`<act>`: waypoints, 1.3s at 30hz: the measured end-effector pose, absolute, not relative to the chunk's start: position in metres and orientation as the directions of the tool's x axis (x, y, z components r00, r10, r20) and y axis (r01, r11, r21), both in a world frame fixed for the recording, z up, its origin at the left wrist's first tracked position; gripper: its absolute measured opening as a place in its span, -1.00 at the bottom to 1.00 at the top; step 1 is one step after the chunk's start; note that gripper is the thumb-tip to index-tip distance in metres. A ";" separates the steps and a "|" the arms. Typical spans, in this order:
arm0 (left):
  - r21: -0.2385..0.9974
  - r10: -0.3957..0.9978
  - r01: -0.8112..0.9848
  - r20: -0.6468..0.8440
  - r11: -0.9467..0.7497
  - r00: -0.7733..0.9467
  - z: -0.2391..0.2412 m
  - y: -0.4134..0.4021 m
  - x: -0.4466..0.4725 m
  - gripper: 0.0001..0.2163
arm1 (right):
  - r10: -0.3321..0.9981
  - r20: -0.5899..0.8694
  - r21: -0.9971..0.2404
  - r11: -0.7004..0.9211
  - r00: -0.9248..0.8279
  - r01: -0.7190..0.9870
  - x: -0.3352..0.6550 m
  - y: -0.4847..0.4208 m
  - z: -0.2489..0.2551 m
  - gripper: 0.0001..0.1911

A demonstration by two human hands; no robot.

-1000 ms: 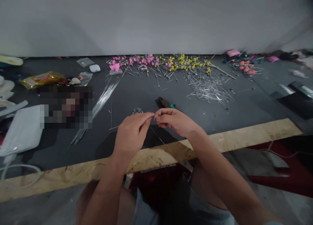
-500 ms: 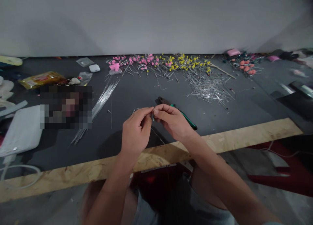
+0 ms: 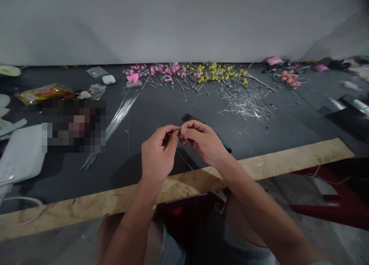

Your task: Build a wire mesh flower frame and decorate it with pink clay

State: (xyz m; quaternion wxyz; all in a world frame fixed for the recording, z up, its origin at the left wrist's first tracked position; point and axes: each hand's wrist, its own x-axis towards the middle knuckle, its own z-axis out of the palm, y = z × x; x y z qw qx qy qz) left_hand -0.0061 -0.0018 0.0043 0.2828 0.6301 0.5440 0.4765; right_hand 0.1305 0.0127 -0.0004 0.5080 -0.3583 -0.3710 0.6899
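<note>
My left hand (image 3: pixel 158 153) and my right hand (image 3: pixel 203 142) meet fingertip to fingertip above the dark table. Between them a tiny shiny curved piece of wire (image 3: pixel 180 128) shows; both hands are closed in a pinch on it, and my fingers hide most of it. Partly covered by my right hand lie pliers with green handles (image 3: pixel 226 146), their dark jaws pointing away from me. A thin twisted wire (image 3: pixel 185 160) runs below my hands toward the table's front edge.
Straight silvery wires (image 3: pixel 119 113) lie in a bundle at left. Behind stand pink-tipped wires (image 3: pixel 173 69), yellow-tipped wires (image 3: pixel 216 72) and a heap of bare wire pieces (image 3: pixel 245 103). A wooden strip (image 3: pixel 95 203) edges the table; a white power bank (image 3: pixel 23 153) lies left.
My fingertips have shifted slightly, and a shiny bit of wire now shows on top between them. The view has moved a little to the right.
</note>
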 end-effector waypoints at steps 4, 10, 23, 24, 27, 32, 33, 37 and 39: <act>0.832 0.939 0.477 0.342 -0.281 -0.043 0.005 -0.002 -0.006 -0.90 | 0.966 -0.143 -0.868 -0.226 -0.214 -0.442 0.131 0.014 0.001 -0.89; 0.781 0.924 0.544 0.383 -0.308 -0.026 0.004 -0.001 -0.007 -0.88 | 0.974 -0.145 -0.871 -0.210 -0.175 -0.444 0.129 0.014 -0.001 -0.89; 0.823 0.932 0.499 0.354 -0.273 -0.074 0.002 -0.003 -0.005 -0.88 | 0.986 -0.107 -0.889 -0.154 -0.131 -0.431 0.127 0.012 -0.002 -0.91; 0.827 0.933 0.492 0.351 -0.272 -0.075 0.002 -0.003 -0.005 -0.88 | 0.986 -0.101 -0.888 -0.148 -0.131 -0.436 0.126 0.012 -0.002 -0.92; 0.835 0.936 0.481 0.344 -0.267 -0.077 0.002 -0.003 -0.005 -0.88 | 0.989 -0.091 -0.890 -0.132 -0.115 -0.437 0.126 0.012 -0.002 -0.93; 0.825 0.936 0.498 0.344 -0.268 -0.066 0.003 -0.003 -0.005 -0.86 | 0.992 -0.087 -0.904 -0.116 -0.087 -0.413 0.124 0.011 -0.003 -0.92; 0.825 0.937 0.497 0.344 -0.268 -0.066 0.003 -0.004 -0.005 -0.86 | 0.993 -0.084 -0.906 -0.111 -0.084 -0.408 0.124 0.010 -0.003 -0.91; 0.835 0.940 0.484 0.335 -0.262 -0.069 0.003 -0.005 -0.004 -0.87 | 0.995 -0.069 -0.913 -0.092 -0.072 -0.398 0.123 0.010 -0.005 -0.91; 0.838 0.941 0.480 0.330 -0.258 -0.071 0.003 -0.005 -0.004 -0.87 | 0.995 -0.066 -0.916 -0.089 -0.074 -0.391 0.123 0.010 -0.005 -0.92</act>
